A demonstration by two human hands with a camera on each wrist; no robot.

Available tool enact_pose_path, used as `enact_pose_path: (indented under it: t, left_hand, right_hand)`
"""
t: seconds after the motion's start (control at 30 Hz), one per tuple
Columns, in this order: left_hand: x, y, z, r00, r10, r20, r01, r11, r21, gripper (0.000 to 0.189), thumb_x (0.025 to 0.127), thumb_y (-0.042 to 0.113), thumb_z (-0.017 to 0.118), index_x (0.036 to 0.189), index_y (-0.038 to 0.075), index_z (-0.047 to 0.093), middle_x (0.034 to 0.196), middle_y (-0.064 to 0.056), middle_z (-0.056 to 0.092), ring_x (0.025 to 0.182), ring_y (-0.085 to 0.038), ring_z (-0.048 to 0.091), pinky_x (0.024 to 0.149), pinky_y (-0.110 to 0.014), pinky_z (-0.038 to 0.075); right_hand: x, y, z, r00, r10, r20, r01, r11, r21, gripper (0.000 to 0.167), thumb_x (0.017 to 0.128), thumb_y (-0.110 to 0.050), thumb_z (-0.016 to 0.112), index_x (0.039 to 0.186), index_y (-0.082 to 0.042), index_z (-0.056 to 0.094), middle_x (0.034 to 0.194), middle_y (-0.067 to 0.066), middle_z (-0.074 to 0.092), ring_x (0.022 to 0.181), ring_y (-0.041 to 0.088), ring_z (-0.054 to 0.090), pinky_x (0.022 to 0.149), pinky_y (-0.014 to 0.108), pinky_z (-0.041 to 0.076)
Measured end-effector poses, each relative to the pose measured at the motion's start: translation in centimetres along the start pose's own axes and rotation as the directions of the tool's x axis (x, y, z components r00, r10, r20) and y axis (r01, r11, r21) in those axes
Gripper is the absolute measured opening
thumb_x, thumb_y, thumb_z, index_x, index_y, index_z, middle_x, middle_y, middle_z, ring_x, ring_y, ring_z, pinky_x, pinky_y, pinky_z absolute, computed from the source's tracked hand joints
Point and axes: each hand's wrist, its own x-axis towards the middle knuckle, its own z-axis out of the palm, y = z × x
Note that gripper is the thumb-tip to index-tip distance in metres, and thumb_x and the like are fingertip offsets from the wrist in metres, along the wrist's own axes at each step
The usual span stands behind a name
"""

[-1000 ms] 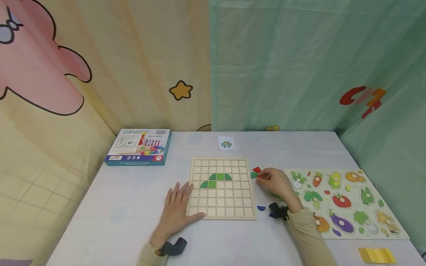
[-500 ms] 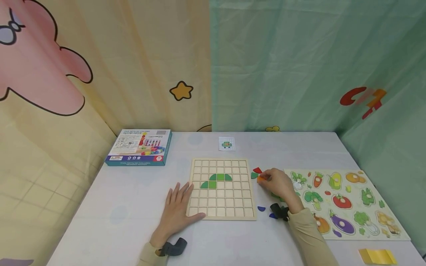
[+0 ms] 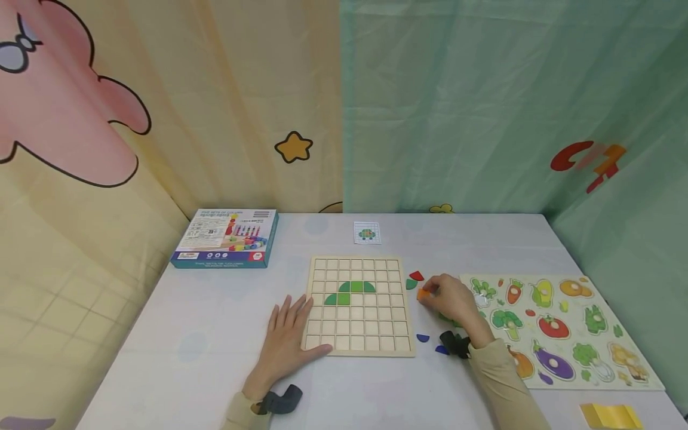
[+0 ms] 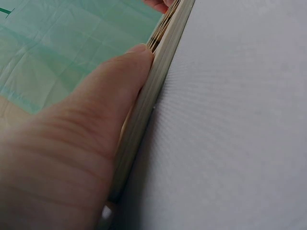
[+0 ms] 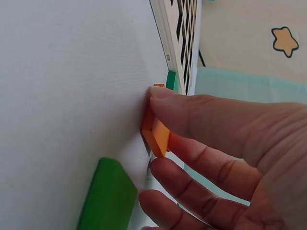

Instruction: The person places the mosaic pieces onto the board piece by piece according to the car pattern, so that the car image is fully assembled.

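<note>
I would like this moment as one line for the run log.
right hand: pinches orange piece | left hand: touches board | board: holds green pieces | beside board: red piece, blue pieces

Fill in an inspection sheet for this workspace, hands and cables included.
Surface: white table, level-looking.
Job's things: grid board with five green pieces set in; orange piece off the board's right side; loose red piece and blue pieces nearby; pattern card behind the board.
Clutter: box back left; vegetable board and yellow object at right.
Hands: left hand rests on the grid board's left edge; right hand pinches the orange piece.
Cables: nothing seen clearly.
Surroundings: printed curtains.
</note>
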Motion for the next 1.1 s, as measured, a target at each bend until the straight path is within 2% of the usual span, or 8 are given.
enact_pose_path:
  t: [0.2, 0.53, 0.83, 0.97, 1.1]
  left_hand:
    - [0.0, 0.1, -0.1, 1.0, 0.001, 0.001, -0.001, 1.0, 0.0, 0.102, 0.074, 0.071, 0.06, 0.148, 0.007, 0.031, 0.152, -0.011, 0.028, 0.141, -0.037, 0.011, 0.111, -0.054, 0.003]
    - [0.0, 0.1, -0.1, 1.0, 0.011, -0.011, -0.011, 1.0, -0.001, 0.101, 0.074, 0.069, 0.062, 0.148, 0.006, 0.032, 0.151, -0.012, 0.029, 0.14, -0.037, 0.012, 0.111, -0.054, 0.004]
    - [0.0, 0.0, 0.0, 1.0, 0.014, -0.018, -0.014, 1.0, -0.004, 0.101, 0.074, 0.069, 0.062, 0.148, 0.006, 0.033, 0.151, -0.012, 0.03, 0.14, -0.037, 0.013, 0.111, -0.054, 0.005]
    - [0.0, 0.1, 0.0, 0.999, 0.019, -0.031, -0.019, 1.0, -0.001, 0.101, 0.074, 0.069, 0.062, 0.147, 0.006, 0.034, 0.15, -0.013, 0.031, 0.14, -0.038, 0.015, 0.11, -0.055, 0.007]
    - [0.0, 0.1, 0.0, 0.999, 0.023, -0.035, -0.023, 1.0, 0.001, 0.1, 0.074, 0.069, 0.062, 0.147, 0.005, 0.034, 0.15, -0.013, 0.032, 0.139, -0.039, 0.015, 0.11, -0.055, 0.008]
  right_hand:
    - [-0.4, -0.1, 0.4, 1.0, 0.0, -0.013, 0.0, 0.999, 0.033, 0.021, 0.079, -0.016, 0.076, 0.093, -0.006, 0.065, 0.087, 0.005, 0.061, 0.071, 0.02, 0.052, 0.063, 0.034, 0.047]
    - [-1.2, -0.6, 1.2, 0.993, -0.078, -0.094, 0.081, 0.996, 0.028, 0.018, 0.077, -0.007, 0.077, 0.088, -0.008, 0.062, 0.077, 0.001, 0.062, 0.067, 0.017, 0.056, 0.06, 0.032, 0.048]
    - [-2.0, -1.8, 1.4, 0.987, -0.112, -0.115, 0.114, 0.993, 0.007, 0.015, 0.082, -0.013, 0.074, 0.093, -0.009, 0.064, 0.073, -0.002, 0.058, 0.057, 0.012, 0.049, 0.049, 0.028, 0.041]
    - [-2.0, -2.7, 1.8, 0.981, -0.131, -0.144, 0.137, 0.99, 0.036, 0.014, 0.082, -0.013, 0.074, 0.092, -0.009, 0.065, 0.073, -0.002, 0.055, 0.055, 0.012, 0.046, 0.046, 0.027, 0.038]
    - [-1.8, -3.9, 2.3, 0.984, -0.138, -0.109, 0.148, 0.984, 0.097, 0.011, 0.083, -0.013, 0.074, 0.088, -0.011, 0.064, 0.071, -0.005, 0.054, 0.055, 0.012, 0.046, 0.045, 0.027, 0.038]
